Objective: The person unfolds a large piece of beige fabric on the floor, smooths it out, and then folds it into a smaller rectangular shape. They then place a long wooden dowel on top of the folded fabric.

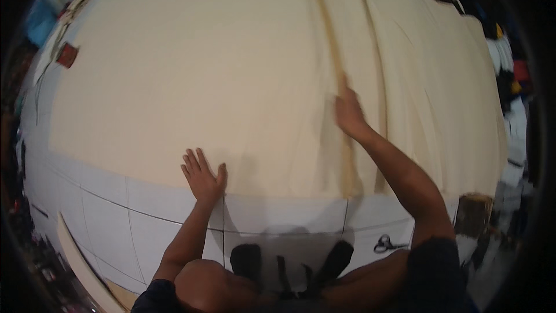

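Note:
A wide sheet of cream cloth (174, 81) is spread over a white surface marked with dark lines. My left hand (205, 179) rests flat on its near edge, fingers spread, holding nothing. Farther out and to the right, my right hand (351, 113) is closed around a long, thin, yellowish stick (327, 20). The stick runs from near the cloth's front edge to the far side, and both it and the hand are slightly blurred. To its right the cloth (428, 93) lies in loose lengthwise folds. My fingers partly hide the stick where I grip it.
Black-handled scissors (387, 245) lie on the white surface (174, 200) near my right elbow. A small red block-like object (66, 55) sits at the far left. At the right edge stands a brown box-like object (474, 214). A pale curved strip (84, 264) is at lower left.

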### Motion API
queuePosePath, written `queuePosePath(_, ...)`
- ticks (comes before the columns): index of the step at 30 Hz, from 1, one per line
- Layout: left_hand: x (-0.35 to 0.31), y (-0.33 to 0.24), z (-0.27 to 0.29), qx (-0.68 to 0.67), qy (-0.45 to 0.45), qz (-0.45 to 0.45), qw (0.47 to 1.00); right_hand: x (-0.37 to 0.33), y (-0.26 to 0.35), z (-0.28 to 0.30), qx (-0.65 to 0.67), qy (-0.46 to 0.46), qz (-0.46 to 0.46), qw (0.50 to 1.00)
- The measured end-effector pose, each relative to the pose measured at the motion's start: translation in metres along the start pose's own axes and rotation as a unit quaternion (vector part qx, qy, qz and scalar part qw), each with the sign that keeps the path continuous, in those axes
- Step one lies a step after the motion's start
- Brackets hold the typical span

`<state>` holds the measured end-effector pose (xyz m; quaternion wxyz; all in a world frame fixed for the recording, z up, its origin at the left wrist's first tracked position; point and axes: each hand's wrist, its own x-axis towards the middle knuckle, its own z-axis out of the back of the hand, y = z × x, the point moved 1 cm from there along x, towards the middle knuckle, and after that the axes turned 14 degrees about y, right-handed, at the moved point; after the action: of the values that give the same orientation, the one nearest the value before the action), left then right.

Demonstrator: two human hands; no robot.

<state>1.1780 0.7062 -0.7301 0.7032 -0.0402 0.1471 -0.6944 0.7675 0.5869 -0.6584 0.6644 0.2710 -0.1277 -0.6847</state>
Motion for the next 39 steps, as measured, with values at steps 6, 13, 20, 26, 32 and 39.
queuePosePath(6,0.0,-0.001,0.0,0.002,-0.005,0.008,1.0,0.043,0.201,-0.123,0.003,0.035,-0.115,0.993)
queuePosePath(13,-0.005,0.009,-0.007,0.031,0.017,0.003,0.999,-0.009,0.129,-0.164,-0.116,-0.034,-0.124,0.985)
queuePosePath(20,-0.007,0.018,-0.01,0.05,-0.01,0.008,0.999,-0.113,-0.033,-0.08,-0.272,-0.071,-0.145,0.949)
queuePosePath(26,-0.004,0.011,-0.016,0.05,-0.008,-0.003,0.999,-0.187,-0.145,-0.032,-0.349,-0.098,-0.221,0.906)
queuePosePath(32,-0.004,0.014,-0.014,0.061,0.03,0.007,0.998,-0.164,-0.147,-0.016,-0.391,-0.148,-0.171,0.892)
queuePosePath(39,-0.013,0.03,-0.012,0.076,0.003,0.023,0.997,-0.183,-0.101,-0.082,-0.199,0.012,-0.166,0.966)
